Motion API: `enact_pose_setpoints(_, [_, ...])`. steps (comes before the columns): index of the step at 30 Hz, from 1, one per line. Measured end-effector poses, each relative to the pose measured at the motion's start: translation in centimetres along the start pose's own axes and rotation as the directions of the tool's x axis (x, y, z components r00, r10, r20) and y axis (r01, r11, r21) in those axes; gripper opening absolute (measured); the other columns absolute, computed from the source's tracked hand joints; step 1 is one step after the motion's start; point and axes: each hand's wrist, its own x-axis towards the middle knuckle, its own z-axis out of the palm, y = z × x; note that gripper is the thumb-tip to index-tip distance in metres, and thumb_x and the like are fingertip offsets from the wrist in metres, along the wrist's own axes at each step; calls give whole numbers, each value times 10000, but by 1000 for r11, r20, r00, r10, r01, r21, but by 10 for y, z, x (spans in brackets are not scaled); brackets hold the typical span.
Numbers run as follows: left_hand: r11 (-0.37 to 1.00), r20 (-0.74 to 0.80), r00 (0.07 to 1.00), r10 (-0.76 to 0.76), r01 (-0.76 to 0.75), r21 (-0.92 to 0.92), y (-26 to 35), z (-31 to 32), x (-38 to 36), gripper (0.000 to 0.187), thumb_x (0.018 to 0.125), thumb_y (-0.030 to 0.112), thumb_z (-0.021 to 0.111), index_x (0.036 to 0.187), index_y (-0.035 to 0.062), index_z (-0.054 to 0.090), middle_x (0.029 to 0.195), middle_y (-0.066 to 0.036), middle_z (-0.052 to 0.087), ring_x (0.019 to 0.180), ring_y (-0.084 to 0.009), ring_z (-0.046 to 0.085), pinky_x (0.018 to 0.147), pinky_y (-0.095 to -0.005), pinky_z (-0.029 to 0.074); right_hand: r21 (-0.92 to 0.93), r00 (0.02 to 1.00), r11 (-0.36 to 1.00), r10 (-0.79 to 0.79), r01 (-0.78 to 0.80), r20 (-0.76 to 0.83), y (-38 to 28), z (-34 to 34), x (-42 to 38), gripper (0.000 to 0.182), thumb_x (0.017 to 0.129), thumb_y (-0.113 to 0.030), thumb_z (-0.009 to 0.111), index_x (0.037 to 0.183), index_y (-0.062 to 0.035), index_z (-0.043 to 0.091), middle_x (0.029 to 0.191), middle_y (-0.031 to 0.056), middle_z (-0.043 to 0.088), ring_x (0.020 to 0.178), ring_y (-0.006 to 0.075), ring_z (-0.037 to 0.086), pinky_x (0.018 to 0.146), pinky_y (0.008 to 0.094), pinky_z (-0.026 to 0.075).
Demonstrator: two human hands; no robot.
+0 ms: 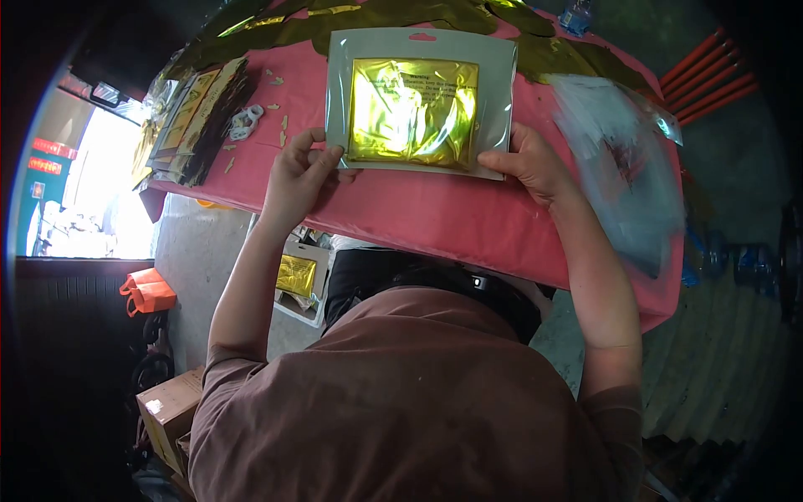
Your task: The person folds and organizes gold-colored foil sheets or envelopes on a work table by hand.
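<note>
Between my two hands is a flat clear package (336, 92) with a grey-white backing and a hang hole at its top. Inside it lies a folded sheet of shiny gold foil (414, 113), with a printed warning text showing near its upper edge. My left hand (305, 167) pinches the lower left corner between thumb and fingers. At the lower right corner, my right hand (531, 163) grips with the thumb in front and the fingers mostly hidden behind. The package is held up over the near part of the pink-covered table (401, 205).
Stacked clear plastic bags (619, 159) lie on the table's right side. Packed gold pieces (192, 117) and a white roll (245, 122) are at left. Gold sheets (577, 58) cover the far edge. Below stands a bin (314, 314) holding a similar package.
</note>
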Motion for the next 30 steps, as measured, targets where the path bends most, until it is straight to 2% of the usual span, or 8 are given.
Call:
enact_pose_setpoints(2, [1000,5,1000,4,-4,-7,0,0,-1,198,926,108,508,1080,-15,492,793,-90,667,715,-107,630,665,-211,496,43,993,994,-102,104,-58,6,2,1,239,797,-50,615,1034,-56,592,878,-8,618,713,52,556,605,193,452])
enact_pose_setpoints(8, [1000,-15,1000,19,-19,-17,7,8,-5,200,925,97,506,1091,-14,496,792,-79,667,729,-102,621,683,-213,485,36,994,994,-108,108,4,4,-1,1,250,821,-80,607,1069,-47,600,977,17,632,863,86,579,821,257,450])
enact_pose_setpoints(11, [1000,-5,1000,16,-16,22,6,7,-4,204,926,95,507,1100,-11,497,790,-71,665,716,-93,612,687,-213,481,90,997,995,-44,38,70,6,-11,2,231,838,-102,588,1059,-39,611,986,21,635,888,90,577,847,264,439])
enact_pose_setpoints(18, [999,-12,1000,12,-11,36,5,8,-4,199,926,95,506,1102,1,500,777,-57,658,712,-85,609,687,-208,480,34,998,997,-67,67,8,9,-10,5,158,832,-114,588,956,-41,653,897,9,642,812,77,578,771,247,460])
enact_pose_setpoints(20, [999,-9,1000,16,-16,40,6,7,-5,198,927,96,506,1102,3,500,777,-56,658,713,-84,609,687,-207,480,-83,997,994,-76,74,-26,11,-12,7,120,813,-111,611,877,-22,660,842,-12,626,739,47,552,661,237,463])
enact_pose_setpoints(27, [999,-9,999,40,-39,23,-3,6,-2,181,917,97,526,1072,6,510,765,-39,647,713,-75,598,688,-210,471,-16,971,975,-221,220,-89,8,-3,4,98,816,-57,611,902,-29,649,853,-14,630,773,54,569,704,234,467])
enact_pose_setpoints(29, [998,-28,997,67,-66,22,-3,4,-2,162,906,97,545,1042,10,529,753,-24,637,707,-67,585,682,-209,463,-133,961,958,-265,253,-76,10,-7,6,103,811,-41,619,910,-35,645,852,-8,632,768,53,567,694,230,467])
enact_pose_setpoints(30, [979,-43,992,121,-112,173,1,5,-3,141,890,99,569,1001,13,554,737,-8,618,698,-58,566,673,-207,452,-132,961,957,-267,257,-66,8,-7,6,103,811,-41,619,910,-35,645,852,-8,632,768,53,567,694,230,467])
